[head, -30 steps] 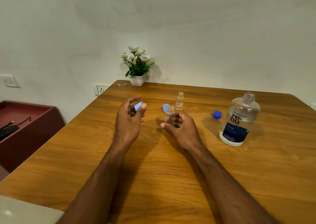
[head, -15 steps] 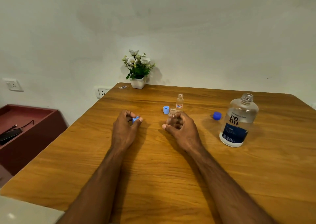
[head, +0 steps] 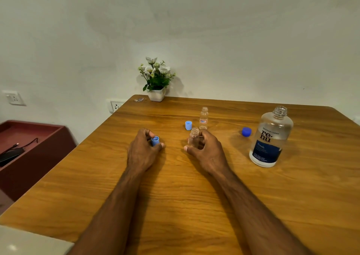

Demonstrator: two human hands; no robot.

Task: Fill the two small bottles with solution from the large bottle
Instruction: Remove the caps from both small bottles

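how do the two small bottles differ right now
The near small bottle is held by the right hand, while the far small bottle stands free on the table. The far one carries a red and white label; the near one shows none. The far one looks taller and slimmer, the near one squatter. Both are clear, upright and uncapped.

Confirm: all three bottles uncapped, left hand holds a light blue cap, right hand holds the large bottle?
Not quite. In the head view the right hand holds a small clear bottle, not the large bottle, which stands untouched. The left hand holds the light blue cap; all three are uncapped.
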